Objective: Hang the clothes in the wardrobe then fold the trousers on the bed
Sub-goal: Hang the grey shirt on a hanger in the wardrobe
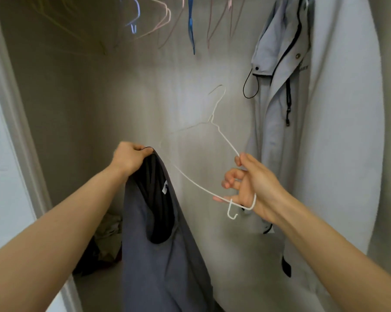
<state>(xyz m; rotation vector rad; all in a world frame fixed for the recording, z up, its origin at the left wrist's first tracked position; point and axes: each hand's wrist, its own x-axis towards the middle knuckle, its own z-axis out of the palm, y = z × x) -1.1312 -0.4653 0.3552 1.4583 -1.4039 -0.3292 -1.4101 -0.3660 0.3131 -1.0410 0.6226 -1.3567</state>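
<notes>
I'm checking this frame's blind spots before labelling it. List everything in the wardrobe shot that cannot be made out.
Head view:
Rail: past the top edge; empty hangers below it blurred.
Grey top: hem past the bottom edge; label too small to read.
Floor pile: mostly behind the grey top.
Pale jacket: collar past the top edge, its hanger unseen.
White wire hanger: far shoulder fades into pale wall.
</notes>
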